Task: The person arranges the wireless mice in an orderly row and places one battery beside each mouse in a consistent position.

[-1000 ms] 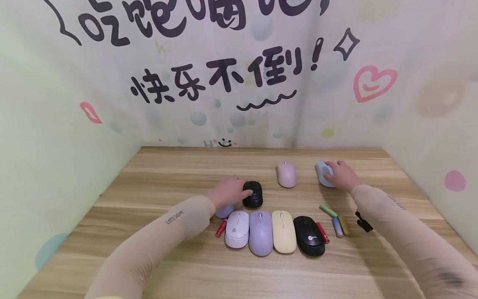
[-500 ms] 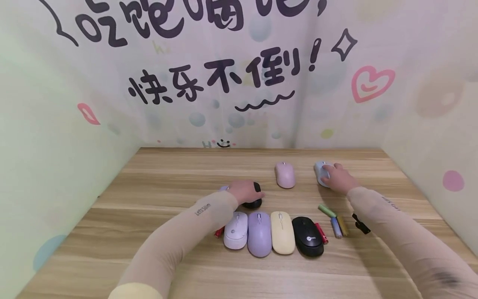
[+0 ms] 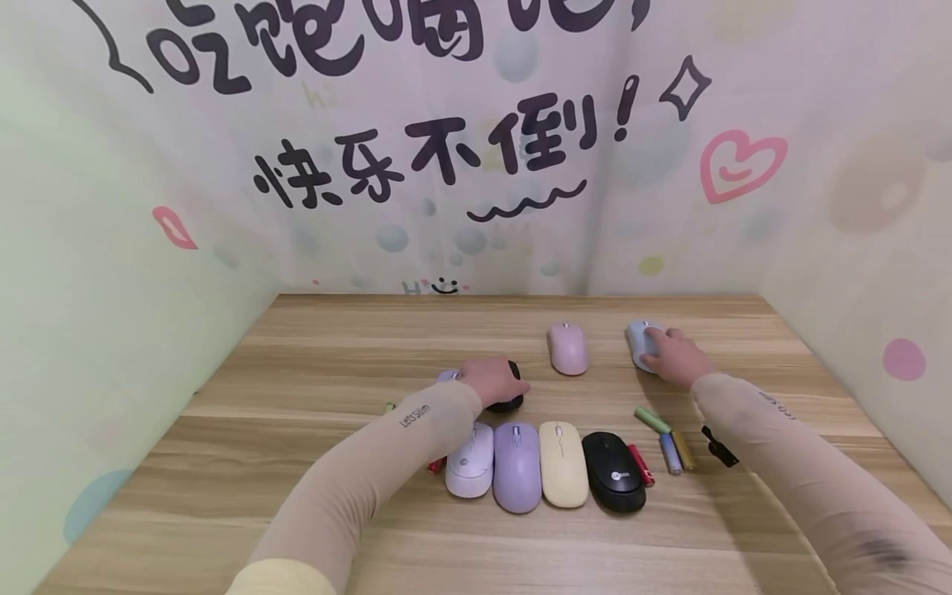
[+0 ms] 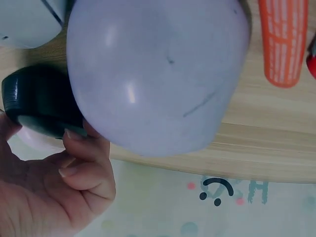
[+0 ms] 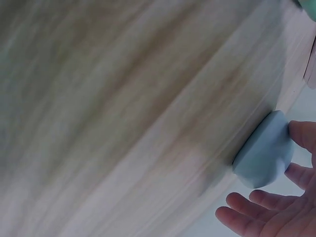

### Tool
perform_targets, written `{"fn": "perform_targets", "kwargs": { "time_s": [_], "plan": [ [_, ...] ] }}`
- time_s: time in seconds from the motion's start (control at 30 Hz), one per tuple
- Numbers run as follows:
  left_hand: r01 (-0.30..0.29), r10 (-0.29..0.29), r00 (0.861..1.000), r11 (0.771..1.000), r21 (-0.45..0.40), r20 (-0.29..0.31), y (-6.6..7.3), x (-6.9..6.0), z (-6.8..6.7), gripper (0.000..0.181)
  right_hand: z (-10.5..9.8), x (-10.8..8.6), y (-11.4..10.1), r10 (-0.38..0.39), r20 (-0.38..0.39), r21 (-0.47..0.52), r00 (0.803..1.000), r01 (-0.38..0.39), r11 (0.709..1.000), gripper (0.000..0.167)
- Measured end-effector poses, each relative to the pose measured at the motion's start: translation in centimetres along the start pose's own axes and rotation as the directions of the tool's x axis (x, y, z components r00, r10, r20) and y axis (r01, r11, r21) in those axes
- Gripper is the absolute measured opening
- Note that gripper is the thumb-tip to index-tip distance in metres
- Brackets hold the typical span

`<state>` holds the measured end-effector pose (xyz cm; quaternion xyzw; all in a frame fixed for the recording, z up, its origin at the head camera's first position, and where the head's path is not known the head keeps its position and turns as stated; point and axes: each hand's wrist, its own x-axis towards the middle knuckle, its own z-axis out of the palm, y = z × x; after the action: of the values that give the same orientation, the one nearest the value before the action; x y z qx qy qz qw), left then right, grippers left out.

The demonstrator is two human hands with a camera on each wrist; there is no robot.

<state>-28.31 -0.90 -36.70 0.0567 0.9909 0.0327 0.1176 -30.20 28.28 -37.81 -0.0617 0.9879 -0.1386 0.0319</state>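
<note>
My left hand (image 3: 493,379) holds a black computer mouse (image 3: 515,398), mostly hidden under it in the head view. Seen from the left wrist, thumb and curled fingers (image 4: 86,170) grip the dark mouse (image 4: 42,101) at its two sides. A light purple mouse (image 3: 449,375) lies just left of that hand; its pale shell (image 4: 158,74) fills much of the left wrist view. At the right, my right hand (image 3: 679,359) rests on a light blue mouse (image 3: 635,340). Thumb and index finger touch that mouse (image 5: 264,150), while the other fingers (image 5: 247,210) extend off it.
In front stands a row: white mouse (image 3: 470,463), purple mouse (image 3: 516,469), cream mouse (image 3: 563,464) and black mouse (image 3: 614,471). A pink mouse (image 3: 568,349) lies at the back. Batteries lie nearby: red (image 3: 642,465), green (image 3: 652,419), blue (image 3: 670,454), gold (image 3: 683,450).
My left hand has shifted right from the light purple mouse's side onto the black mouse. The right hand stays at the blue mouse, its index finger moved from beyond its right side onto its top.
</note>
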Motion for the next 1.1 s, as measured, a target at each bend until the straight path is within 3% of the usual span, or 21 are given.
{"fn": "perform_targets", "kwargs": {
  "time_s": [0.2, 0.37, 0.63, 0.8, 1.1],
  "plan": [
    [-0.015, 0.014, 0.998, 1.000, -0.016, -0.062, -0.4, 1.1, -0.4, 0.067, 0.1, -0.2, -0.1, 0.001, -0.015, 0.001, 1.000, -0.001, 1.000, 0.059],
    [0.013, -0.006, 0.989, 0.999, 0.048, -0.151, -1.2, 3.2, -1.1, 0.058, 0.1, -0.1, 0.0, -0.001, -0.022, 0.007, 1.000, 0.001, 1.000, 0.059],
    [0.064, -0.047, 0.980, 0.994, 0.083, -0.194, -3.0, 6.4, -1.0, 0.056, 0.2, -0.1, -0.3, 0.004, -0.015, 0.017, 1.000, -0.004, 1.000, 0.060],
    [0.087, -0.074, 0.982, 0.994, 0.070, -0.176, -3.5, 7.1, -0.6, 0.055, 0.6, -0.1, -0.1, 0.001, -0.013, 0.021, 1.000, 0.000, 1.000, 0.061],
    [0.037, -0.023, 0.984, 0.996, 0.080, -0.176, -3.4, 7.4, -0.1, 0.044, 0.6, 0.0, -0.1, -0.005, -0.029, 0.002, 1.000, 0.005, 1.000, 0.062]
  ]
}}
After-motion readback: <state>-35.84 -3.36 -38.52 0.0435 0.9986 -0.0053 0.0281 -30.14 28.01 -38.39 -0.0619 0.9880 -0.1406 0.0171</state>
